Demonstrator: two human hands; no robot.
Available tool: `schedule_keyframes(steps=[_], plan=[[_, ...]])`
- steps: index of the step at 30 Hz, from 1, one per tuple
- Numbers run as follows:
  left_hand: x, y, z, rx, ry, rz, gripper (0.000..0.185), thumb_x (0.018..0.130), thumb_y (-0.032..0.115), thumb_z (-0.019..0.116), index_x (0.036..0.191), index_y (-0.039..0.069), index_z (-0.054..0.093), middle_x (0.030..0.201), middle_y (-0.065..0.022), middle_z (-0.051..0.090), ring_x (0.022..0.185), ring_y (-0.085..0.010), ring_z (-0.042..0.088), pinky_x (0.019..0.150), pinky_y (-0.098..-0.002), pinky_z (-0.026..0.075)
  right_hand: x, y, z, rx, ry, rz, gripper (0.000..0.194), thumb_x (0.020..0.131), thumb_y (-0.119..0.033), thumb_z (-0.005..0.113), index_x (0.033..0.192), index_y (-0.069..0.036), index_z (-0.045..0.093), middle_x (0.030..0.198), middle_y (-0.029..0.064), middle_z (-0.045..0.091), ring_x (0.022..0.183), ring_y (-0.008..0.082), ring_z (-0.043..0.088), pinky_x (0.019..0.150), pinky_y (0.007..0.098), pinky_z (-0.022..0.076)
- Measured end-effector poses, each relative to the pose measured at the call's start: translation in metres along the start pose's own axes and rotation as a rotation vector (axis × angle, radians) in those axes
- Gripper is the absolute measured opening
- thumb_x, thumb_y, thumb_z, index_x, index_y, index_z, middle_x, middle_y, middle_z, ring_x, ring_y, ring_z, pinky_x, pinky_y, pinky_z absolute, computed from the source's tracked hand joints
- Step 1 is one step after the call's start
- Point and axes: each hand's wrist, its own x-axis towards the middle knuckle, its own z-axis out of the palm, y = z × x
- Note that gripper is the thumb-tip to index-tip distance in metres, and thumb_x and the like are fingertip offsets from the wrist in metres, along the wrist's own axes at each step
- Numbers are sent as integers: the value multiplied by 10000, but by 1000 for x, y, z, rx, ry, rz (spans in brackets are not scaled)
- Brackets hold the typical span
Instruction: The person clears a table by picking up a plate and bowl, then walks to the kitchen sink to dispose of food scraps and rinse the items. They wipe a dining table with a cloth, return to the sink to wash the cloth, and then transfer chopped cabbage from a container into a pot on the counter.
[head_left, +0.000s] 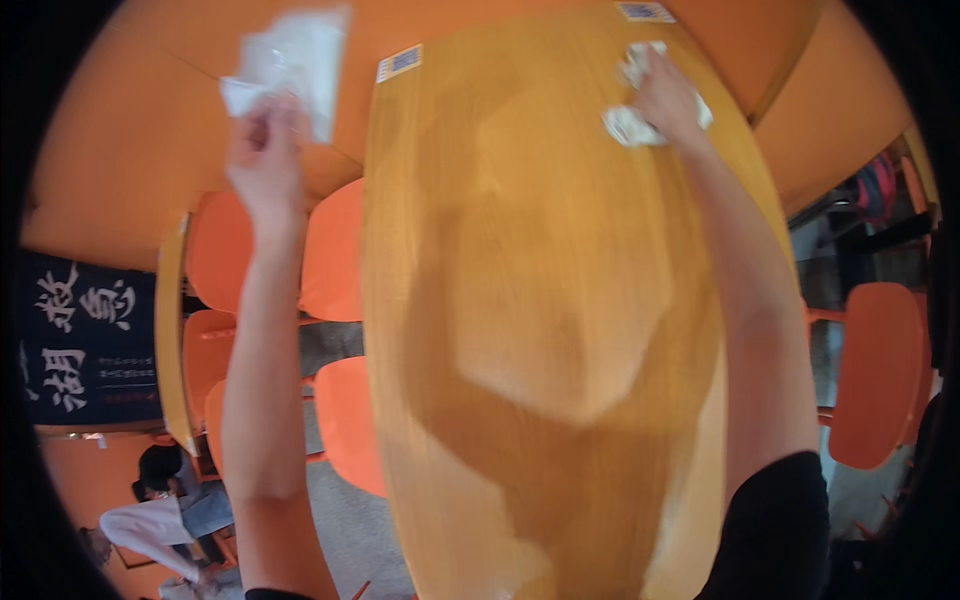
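Raised to the left of the wooden tabletop (525, 300), my left hand (270, 142) pinches a thin white sheet (300, 67), somewhat blurred, that looks like paper or plastic. My right hand (667, 101) presses a crumpled white cloth or tissue (637, 127) on the far right part of the table. The white material bulges out on both sides of the fingers. Shadows of my arms and head fall across the wood.
Printed code stickers lie at the table's far left corner (400, 63) and far right corner (645, 11). Orange chairs (337, 255) line the left side; another orange chair (874, 375) stands at right. An orange wall rises beyond the far edge. A seated person (165, 502) is at lower left.
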Motion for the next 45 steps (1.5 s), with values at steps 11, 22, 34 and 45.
schedule_keyframes(steps=[11,22,34,45], plan=[[-82,-39,169,293,-444,7,447,867,190,673,1281,56,570,1228,-213,572,1161,-366,540,976,-450,455,-263,-210,-168,978,-908,-1086,219,893,-157,526,1053,-71,648,953,169,673,893,366,646,780,464,528],[-83,65,-99,509,-648,371,433,900,174,629,1299,20,564,1239,-239,611,1167,-376,582,1015,-451,458,-154,-385,-3,912,-184,-520,194,920,-178,518,937,-110,699,920,114,708,889,314,669,802,434,532],[-295,182,-372,555,-580,-151,277,992,76,576,1259,27,631,1215,-87,645,1072,-140,632,919,-268,501,-450,-327,-295,1826,-1163,1087,379,887,-39,614,1263,-78,597,1302,139,593,1238,320,556,1065,438,436],[-674,237,-467,203,-99,-860,234,1003,99,570,1199,9,663,1126,-64,698,1028,-124,631,922,-272,496,-563,-435,-384,740,-829,-738,455,846,-32,585,1226,-268,667,1372,-8,592,1329,289,489,1159,468,331]])
